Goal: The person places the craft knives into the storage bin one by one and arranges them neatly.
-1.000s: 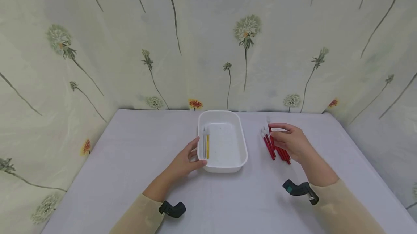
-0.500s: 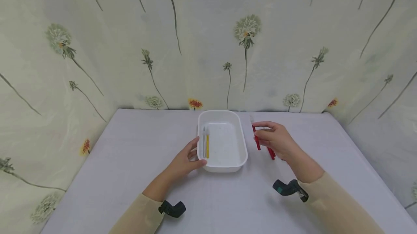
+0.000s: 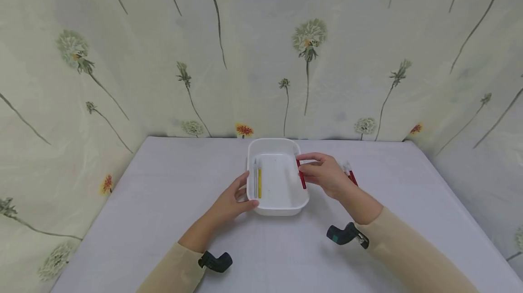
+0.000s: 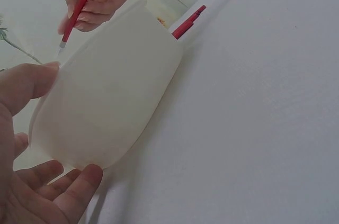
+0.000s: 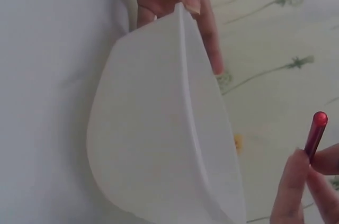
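Thumb and fingertips of my right hand (image 3: pixel 327 177) pinch a slim red pen-like tool (image 3: pixel 302 177) over the right rim of the white plastic tray (image 3: pixel 278 212). In the left wrist view the tool (image 4: pixel 79 11) shows a silver collar and a pale tip, pointing down. My left hand (image 3: pixel 229 204) holds the tray's front left corner, its thumb at the front rim and its fingers along the left side. Inside the tray, a silver tool (image 3: pixel 255 184) and a yellow one (image 3: pixel 259 184) lie side by side along the left wall.
More red tools (image 3: pixel 352 178) lie on the white-covered table (image 3: pixel 278 256) right of the tray, mostly hidden behind my right hand. A flower-printed cloth (image 3: pixel 261 57) hangs behind the table. Dark wrist cameras (image 3: pixel 216 262) sit at both sleeves.
My right hand has carried the red tool leftward from the red pile to the tray's right rim. My left hand and the tray have stayed put.
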Demonstrator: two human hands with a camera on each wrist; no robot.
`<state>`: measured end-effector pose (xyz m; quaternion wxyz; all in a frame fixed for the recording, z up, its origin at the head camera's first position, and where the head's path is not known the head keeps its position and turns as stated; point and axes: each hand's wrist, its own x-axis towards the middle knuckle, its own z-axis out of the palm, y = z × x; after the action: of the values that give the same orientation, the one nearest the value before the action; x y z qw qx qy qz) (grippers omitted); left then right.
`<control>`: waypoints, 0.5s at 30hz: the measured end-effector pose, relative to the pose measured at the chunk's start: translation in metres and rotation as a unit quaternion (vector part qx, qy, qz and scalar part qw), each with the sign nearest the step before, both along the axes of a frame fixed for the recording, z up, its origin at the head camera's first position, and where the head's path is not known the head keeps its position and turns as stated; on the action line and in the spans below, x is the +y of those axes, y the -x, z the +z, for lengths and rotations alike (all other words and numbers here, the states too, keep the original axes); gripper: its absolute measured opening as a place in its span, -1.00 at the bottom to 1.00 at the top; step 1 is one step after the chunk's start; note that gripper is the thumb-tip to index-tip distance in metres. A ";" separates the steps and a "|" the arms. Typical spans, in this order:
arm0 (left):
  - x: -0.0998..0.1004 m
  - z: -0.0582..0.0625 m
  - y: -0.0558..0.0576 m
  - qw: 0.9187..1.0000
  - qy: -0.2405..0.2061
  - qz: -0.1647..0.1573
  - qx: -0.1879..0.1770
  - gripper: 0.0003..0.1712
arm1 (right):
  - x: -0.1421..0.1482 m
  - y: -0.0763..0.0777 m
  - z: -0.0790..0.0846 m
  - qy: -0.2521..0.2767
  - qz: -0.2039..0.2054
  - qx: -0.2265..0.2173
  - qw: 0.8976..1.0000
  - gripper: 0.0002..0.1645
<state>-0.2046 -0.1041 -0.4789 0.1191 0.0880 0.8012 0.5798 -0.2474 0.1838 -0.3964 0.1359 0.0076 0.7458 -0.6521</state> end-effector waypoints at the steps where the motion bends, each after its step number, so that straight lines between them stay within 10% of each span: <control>1: 0.000 0.000 0.000 1.000 0.000 0.000 0.000 0.08 | -0.002 0.001 0.000 -0.003 0.000 0.000 1.000 -0.47; 15: -0.001 0.003 -0.001 1.000 0.007 -0.004 -0.008 0.08 | -0.042 0.013 -0.006 -0.035 -0.002 -0.033 0.999 -0.53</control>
<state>-0.2034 -0.1049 -0.4754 0.1284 0.0862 0.8041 0.5741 -0.2604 0.1422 -0.4028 0.1588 0.0353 0.7636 -0.6249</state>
